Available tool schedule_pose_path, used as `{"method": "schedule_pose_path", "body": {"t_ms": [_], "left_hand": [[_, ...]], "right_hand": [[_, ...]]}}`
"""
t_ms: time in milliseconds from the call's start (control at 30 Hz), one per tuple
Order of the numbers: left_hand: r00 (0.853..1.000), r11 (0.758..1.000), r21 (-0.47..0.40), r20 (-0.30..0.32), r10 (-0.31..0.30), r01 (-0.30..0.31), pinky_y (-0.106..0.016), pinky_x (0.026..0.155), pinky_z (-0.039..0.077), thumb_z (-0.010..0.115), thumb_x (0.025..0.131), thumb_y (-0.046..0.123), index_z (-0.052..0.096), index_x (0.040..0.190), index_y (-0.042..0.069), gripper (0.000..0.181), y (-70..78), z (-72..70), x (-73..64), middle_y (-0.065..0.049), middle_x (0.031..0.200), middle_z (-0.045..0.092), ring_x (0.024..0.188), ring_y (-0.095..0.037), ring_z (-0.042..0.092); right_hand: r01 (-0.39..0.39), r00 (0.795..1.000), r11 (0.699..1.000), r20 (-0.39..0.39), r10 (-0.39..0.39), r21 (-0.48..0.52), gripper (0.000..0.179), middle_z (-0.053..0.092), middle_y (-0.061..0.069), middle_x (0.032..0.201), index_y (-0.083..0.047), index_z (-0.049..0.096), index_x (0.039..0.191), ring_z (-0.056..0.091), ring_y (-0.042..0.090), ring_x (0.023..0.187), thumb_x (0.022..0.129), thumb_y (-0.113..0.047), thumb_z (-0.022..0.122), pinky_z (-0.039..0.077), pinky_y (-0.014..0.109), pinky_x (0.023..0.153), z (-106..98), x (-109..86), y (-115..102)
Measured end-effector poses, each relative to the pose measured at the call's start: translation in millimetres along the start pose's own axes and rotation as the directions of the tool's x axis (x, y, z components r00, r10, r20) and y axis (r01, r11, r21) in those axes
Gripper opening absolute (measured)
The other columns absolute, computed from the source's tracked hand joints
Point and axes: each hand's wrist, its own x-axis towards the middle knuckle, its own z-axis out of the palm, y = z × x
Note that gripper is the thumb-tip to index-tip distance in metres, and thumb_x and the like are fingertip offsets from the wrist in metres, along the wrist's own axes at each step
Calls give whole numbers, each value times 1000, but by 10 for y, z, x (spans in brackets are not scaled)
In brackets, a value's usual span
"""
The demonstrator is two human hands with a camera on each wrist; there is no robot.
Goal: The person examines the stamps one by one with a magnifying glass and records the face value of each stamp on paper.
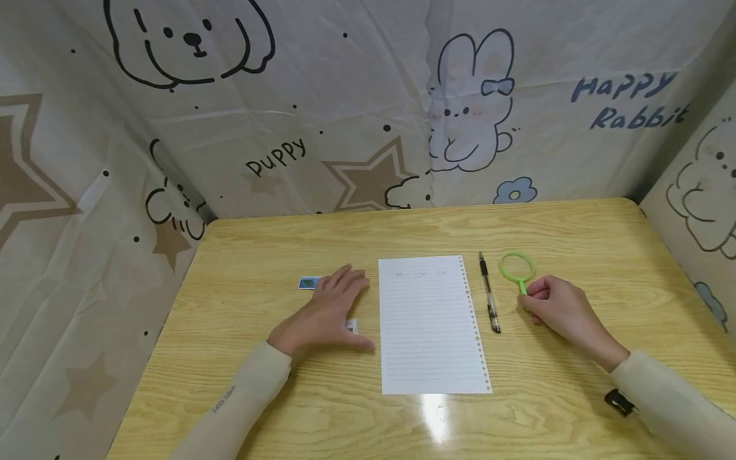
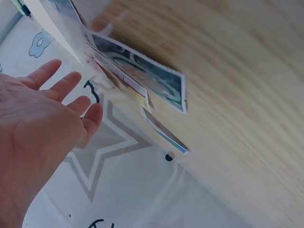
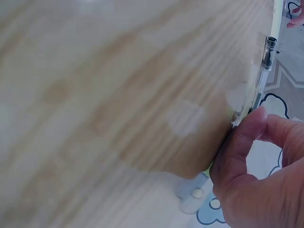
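Observation:
My left hand (image 1: 329, 314) hovers with spread fingers over the left part of the table, holding nothing. Near it lie a blue postage stamp (image 1: 308, 283) and a second stamp (image 1: 351, 326), partly covered by the hand. In the left wrist view, a dark stamp (image 2: 142, 69) and other small stamps lie beside the open fingers, apart from them. My right hand (image 1: 560, 308) pinches the handle of a green magnifying glass (image 1: 522, 287), its round lens pointing away from me at table level. In the right wrist view, thumb and fingers of this hand (image 3: 256, 161) hide most of the handle.
A lined, hole-punched sheet of paper (image 1: 431, 338) lies mid-table, with faint writing along its top. Between it and the magnifying glass is a black-gripped clear pen (image 1: 489, 294). The wooden table (image 1: 259, 255) meets a printed cloth curtain (image 1: 368, 102) behind and at both sides.

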Motion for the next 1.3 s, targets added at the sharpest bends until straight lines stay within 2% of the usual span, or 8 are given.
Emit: {"method": "schedule_pose_path", "body": {"t_ms": [167,400,533,667,800,967,1133,1300], "left_hand": [[999,999,24,19,32,-33,-68,124,15,91,78,68,49,157,2,111,64,29,7,-19,174,29,165,-41,10],[997,996,47,-4,79,-79,-68,122,18,92,76,69,56,144,5,100,103,89,50,-20,171,33,164,-43,13],[997,995,58,-2,81,-81,-67,123,17,91,75,70,55,148,6,104,119,109,69,-19,172,32,164,-42,14],[996,993,79,15,91,-92,-65,123,17,88,78,73,49,157,6,110,130,135,93,-18,173,30,164,-41,14],[995,991,90,29,96,-98,-63,123,17,87,80,73,48,158,6,110,140,151,107,-18,174,29,165,-40,14],[995,990,101,36,91,-95,-62,124,17,86,80,73,45,162,7,113,163,147,105,-19,174,29,164,-40,14],[995,989,108,30,94,-97,-63,123,18,87,79,73,44,163,8,115,179,150,112,-19,173,31,163,-42,17],[995,989,111,38,91,-94,-63,123,19,87,79,73,44,163,9,115,181,162,115,-19,173,30,163,-42,17]], "right_hand": [[9,1000,999,20,-9,-40,33,70,11,94,8,62,118,68,18,72,103,-21,70,53,29,62,-24,-16,-26],[15,1000,997,3,-15,-79,48,65,15,100,11,57,129,60,24,80,108,-31,65,48,35,66,-38,-42,-43],[58,998,992,-27,-61,-116,53,61,16,101,14,55,133,54,26,83,109,-33,65,43,38,69,-23,-41,-70],[108,991,988,-67,-116,-110,53,62,15,102,13,55,135,56,26,85,108,-30,68,45,38,71,11,-19,-123],[178,977,981,-105,-185,-71,53,65,15,109,11,57,141,59,25,94,108,-27,70,46,31,78,73,-25,-175],[244,964,970,-104,-245,-16,56,67,17,117,9,54,148,66,27,99,106,-23,74,49,18,80,156,-33,-243],[260,963,965,-66,-261,-23,63,67,18,117,10,51,150,66,25,97,102,-20,79,52,23,81,220,3,-302],[242,970,969,-3,-242,-44,70,65,16,113,14,48,151,62,23,93,100,-22,81,53,37,82,296,43,-370]]}}
